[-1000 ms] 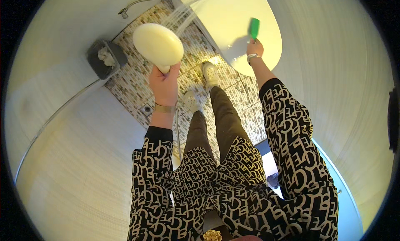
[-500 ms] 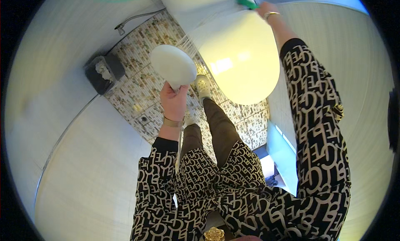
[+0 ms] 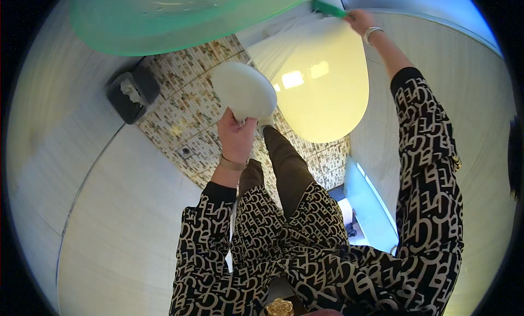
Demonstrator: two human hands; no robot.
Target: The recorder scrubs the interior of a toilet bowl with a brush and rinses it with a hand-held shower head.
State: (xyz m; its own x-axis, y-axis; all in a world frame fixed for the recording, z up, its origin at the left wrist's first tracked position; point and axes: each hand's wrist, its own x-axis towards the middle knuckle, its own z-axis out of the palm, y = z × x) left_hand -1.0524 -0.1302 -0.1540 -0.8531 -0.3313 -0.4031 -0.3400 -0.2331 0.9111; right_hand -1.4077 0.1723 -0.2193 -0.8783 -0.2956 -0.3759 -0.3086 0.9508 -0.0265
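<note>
My left hand [image 3: 237, 137] grips a large round white shower head [image 3: 244, 91], tilted with its face away from me. Thin water streams [image 3: 281, 45] fan out from it up and to the right. At the far right my outstretched right hand [image 3: 360, 23] is closed on the handle of a green brush [image 3: 329, 9]. The brush head meets the whitish surface beyond a glossy yellow panel with a rounded end [image 3: 325, 92]; spray partly blurs it there. The panel lies between my two hands.
A wet, translucent green rounded edge [image 3: 180, 21] spans the top left. A dark waste bin [image 3: 123, 105] with a light liner stands by the left wall. Brown mosaic tile floor [image 3: 185, 92] has a small drain [image 3: 185, 151]. A pale blue panel [image 3: 371, 204] is at the lower right.
The green edge has come much further into view at the top. My left hand and shower head have shifted slightly right and down in the picture; my right hand with the brush shifted slightly right.
</note>
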